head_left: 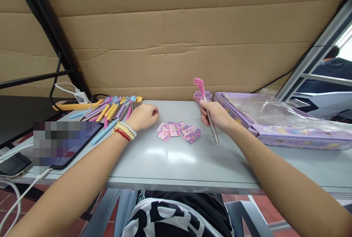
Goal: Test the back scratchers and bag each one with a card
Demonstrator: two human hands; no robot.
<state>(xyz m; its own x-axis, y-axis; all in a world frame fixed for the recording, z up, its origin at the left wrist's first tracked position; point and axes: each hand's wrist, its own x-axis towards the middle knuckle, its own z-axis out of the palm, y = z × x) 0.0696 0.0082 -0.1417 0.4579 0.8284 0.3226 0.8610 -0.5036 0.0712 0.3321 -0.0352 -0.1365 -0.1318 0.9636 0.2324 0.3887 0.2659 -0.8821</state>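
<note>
My right hand (216,114) grips a back scratcher (212,125) with a pink claw-shaped head and a shiny metal rod. The head points up and away, and the rod's lower end slants toward me above the table. My left hand (144,116) is curled closed at the table, beside a row of similar back scratchers (115,110) in yellow, purple, blue and pink. Whatever its fingers may hold is hidden. Between my hands lie several small pink and purple printed cards (174,130). More pink printed pieces (197,96) show behind the right hand.
On the right, a purple printed box (299,136) holds clear plastic film (275,106). A tablet (77,145), cables and a phone (15,165) lie on the left. Cardboard (176,64) walls off the grey table's (176,167) back. A person (330,70) is beyond the frame at right.
</note>
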